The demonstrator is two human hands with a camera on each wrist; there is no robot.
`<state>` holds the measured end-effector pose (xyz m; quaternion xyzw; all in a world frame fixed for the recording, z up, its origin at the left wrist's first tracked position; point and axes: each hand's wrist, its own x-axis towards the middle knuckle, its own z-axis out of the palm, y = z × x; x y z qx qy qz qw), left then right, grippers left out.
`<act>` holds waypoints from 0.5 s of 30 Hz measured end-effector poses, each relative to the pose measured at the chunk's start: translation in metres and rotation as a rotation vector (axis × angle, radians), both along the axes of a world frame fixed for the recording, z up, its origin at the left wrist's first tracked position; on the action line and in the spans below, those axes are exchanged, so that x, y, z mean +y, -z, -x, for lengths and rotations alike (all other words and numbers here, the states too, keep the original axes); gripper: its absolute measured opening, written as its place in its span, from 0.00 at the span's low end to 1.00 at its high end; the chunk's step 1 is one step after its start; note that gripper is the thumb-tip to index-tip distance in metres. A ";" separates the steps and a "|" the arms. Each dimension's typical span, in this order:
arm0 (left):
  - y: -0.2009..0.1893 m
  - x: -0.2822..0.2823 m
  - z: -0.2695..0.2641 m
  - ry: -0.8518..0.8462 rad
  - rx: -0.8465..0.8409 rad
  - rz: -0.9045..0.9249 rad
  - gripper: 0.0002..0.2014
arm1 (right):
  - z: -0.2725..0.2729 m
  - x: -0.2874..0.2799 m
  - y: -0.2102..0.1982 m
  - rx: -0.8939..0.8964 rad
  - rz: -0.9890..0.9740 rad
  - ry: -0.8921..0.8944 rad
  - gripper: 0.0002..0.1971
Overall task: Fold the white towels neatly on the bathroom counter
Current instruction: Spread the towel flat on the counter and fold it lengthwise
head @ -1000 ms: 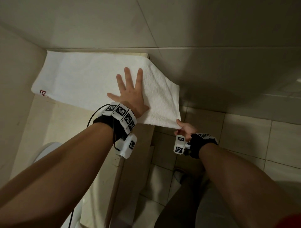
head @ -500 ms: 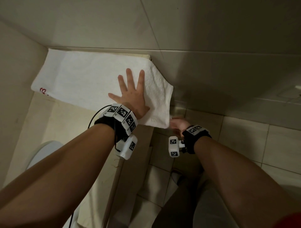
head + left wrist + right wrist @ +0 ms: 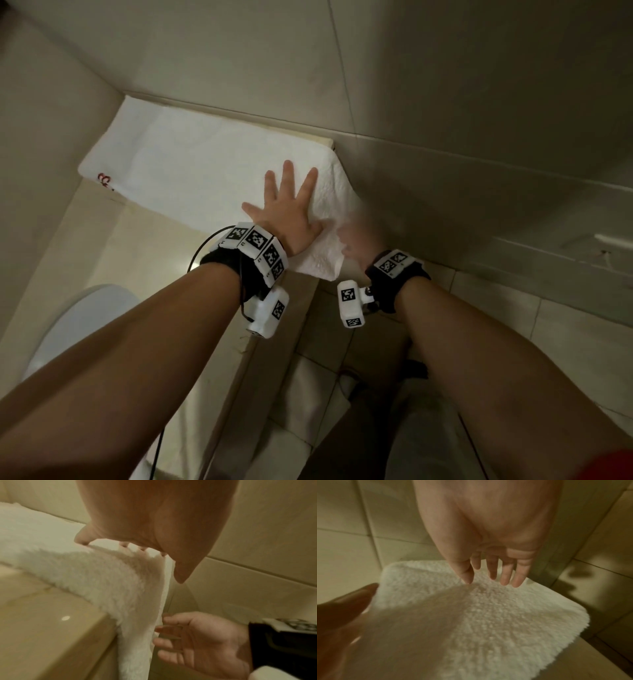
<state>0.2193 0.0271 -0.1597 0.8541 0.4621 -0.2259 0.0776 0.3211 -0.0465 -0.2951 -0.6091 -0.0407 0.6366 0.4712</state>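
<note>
White towel (image 3: pixel 191 174) spread along the counter's (image 3: pixel 144 253) back edge, pressed flat by the wide-spread left hand (image 3: pixel 286 214), right hand (image 3: pixel 359 236) held open-fingered above its overhanging right corner

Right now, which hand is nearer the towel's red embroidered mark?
Left. The left hand presses flat on the towel, between the red mark and the right hand, which is open at the overhanging end, farthest from it.

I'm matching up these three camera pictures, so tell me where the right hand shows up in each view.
Head: the right hand is blurred, right of centre, at the white towel's overhanging end.
Left wrist: lower right, fingers straight, reaching toward the hanging cloth.
Right wrist: top centre, seen from behind, fingers over the towel.
Shared landmark: the towel end hanging off the counter.
</note>
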 end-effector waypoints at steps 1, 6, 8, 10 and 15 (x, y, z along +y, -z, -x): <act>-0.001 0.002 0.001 -0.005 -0.017 -0.001 0.41 | -0.003 0.004 -0.009 0.003 -0.026 -0.020 0.30; -0.018 0.014 0.014 -0.026 -0.096 0.031 0.33 | -0.017 0.023 -0.060 -0.048 -0.069 -0.065 0.27; -0.027 0.018 0.020 -0.081 -0.125 0.081 0.31 | -0.021 0.028 -0.081 -0.161 -0.068 -0.104 0.27; -0.034 0.021 0.029 -0.153 -0.124 0.116 0.28 | -0.024 0.032 -0.097 -0.234 -0.063 -0.129 0.25; -0.058 0.024 0.057 -0.372 -0.154 0.096 0.26 | -0.026 0.048 -0.143 -0.415 -0.077 -0.243 0.24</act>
